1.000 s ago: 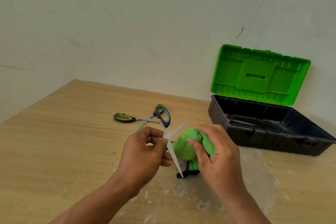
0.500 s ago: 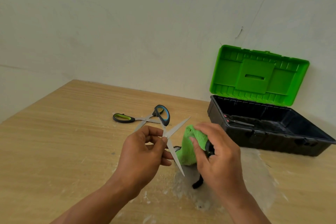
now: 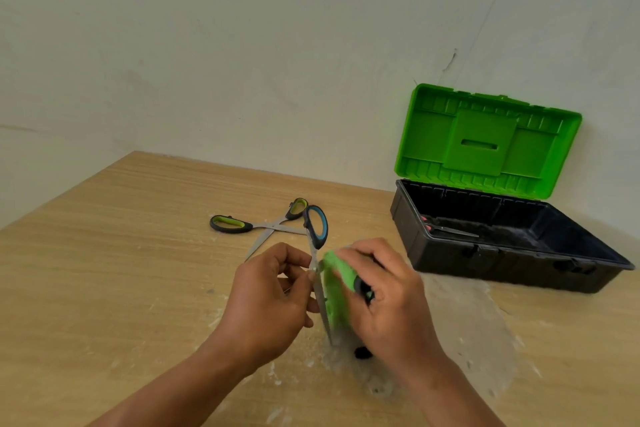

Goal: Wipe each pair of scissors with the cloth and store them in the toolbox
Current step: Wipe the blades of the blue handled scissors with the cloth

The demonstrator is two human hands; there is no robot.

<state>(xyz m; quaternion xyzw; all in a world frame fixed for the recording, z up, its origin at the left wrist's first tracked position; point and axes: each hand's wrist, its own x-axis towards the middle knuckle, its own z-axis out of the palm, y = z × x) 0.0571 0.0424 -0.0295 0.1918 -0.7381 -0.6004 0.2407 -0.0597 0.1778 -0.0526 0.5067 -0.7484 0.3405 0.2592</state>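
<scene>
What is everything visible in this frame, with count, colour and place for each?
blue-handled scissors: one, blue and black, held handle-up above the table
green-handled scissors: one, green and black, open on the table behind
cloth: one, green, against the held blade
toolbox: one, black, green lid open, right rear
scissors in toolbox: one, reddish handles, left end
table: one, light wood, white smears near front
left grip: one, bare hand, pinching blue-handled scissors
right grip: one, bare hand, holding cloth

Blue-handled scissors (image 3: 313, 240) upright against green cloth (image 3: 334, 295); green-handled pair (image 3: 272, 226) flat, splayed; open toolbox (image 3: 485, 263), perhaps another pair (image 3: 453, 229) inside
</scene>
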